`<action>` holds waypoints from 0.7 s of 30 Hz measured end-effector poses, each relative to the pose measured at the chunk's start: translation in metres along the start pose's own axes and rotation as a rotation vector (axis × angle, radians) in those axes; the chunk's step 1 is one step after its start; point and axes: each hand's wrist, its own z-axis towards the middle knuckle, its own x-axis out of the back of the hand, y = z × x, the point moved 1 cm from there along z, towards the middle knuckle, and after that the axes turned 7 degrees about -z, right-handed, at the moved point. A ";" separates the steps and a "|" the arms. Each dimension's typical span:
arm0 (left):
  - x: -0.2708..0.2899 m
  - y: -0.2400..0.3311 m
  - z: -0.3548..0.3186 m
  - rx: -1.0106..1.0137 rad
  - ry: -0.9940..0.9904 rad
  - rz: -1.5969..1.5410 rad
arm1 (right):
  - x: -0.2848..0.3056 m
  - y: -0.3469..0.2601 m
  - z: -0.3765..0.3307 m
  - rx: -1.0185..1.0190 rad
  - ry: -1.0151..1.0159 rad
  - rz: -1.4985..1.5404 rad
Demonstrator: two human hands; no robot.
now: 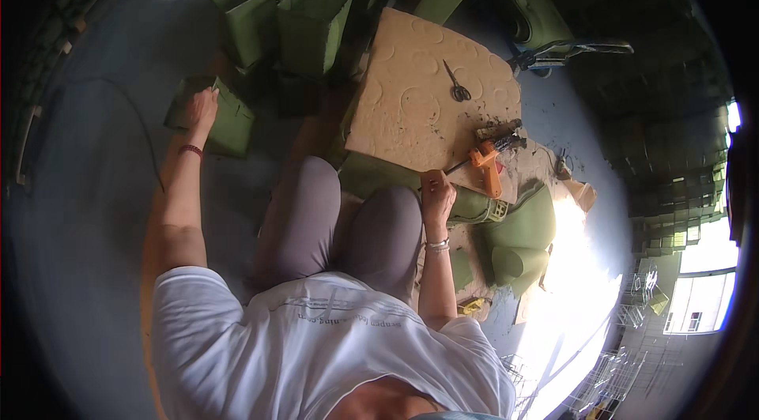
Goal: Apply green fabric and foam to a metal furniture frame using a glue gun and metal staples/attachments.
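Note:
I sit on the floor with my knees [348, 222] bent in grey trousers. My left hand [202, 108] reaches out to the left and grips the top edge of a green paper bag [229, 124] lying on the floor. My right hand [436, 192] rests in a fist at the near edge of a tan embossed board [411, 104]. A thin dark stick [458, 167] runs from this fist toward an orange glue gun [486, 169] lying on the board's near right corner. Scissors [456, 86] lie farther back on the board.
Several upright green paper bags [312, 17] stand beyond the board and to its left. Folded green sheets and cones [522, 230] lie at my right, next to scraps. More green stacks [538, 13] fill the far right. Bright sunlight [585, 293] falls on the floor at right.

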 end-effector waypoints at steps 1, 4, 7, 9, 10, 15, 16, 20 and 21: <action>-0.017 -0.002 -0.004 0.032 0.041 -0.048 | 0.002 -0.001 -0.002 -0.008 -0.001 -0.006; -0.083 0.002 -0.017 0.051 -0.074 -0.136 | 0.005 -0.002 -0.007 -0.041 0.011 -0.003; -0.135 -0.006 -0.029 -0.038 -0.201 -0.094 | 0.004 -0.007 -0.006 -0.053 -0.009 0.010; -0.141 0.003 -0.033 -0.054 -0.205 -0.076 | 0.004 -0.009 -0.009 -0.108 -0.025 0.059; -0.143 0.009 -0.035 -0.074 -0.207 -0.051 | 0.003 -0.007 -0.010 -0.104 -0.029 0.053; -0.123 0.021 -0.032 -0.024 -0.030 -0.126 | -0.001 0.001 -0.019 -0.163 -0.026 0.045; -0.116 0.023 -0.029 -0.061 0.053 -0.165 | -0.002 0.002 -0.021 -0.154 -0.029 0.051; -0.067 0.084 -0.030 -0.206 0.076 -0.175 | -0.006 0.023 -0.031 -0.320 -0.036 0.024; -0.061 0.096 -0.030 -0.290 0.183 -0.279 | -0.008 0.024 -0.030 -0.427 -0.067 0.143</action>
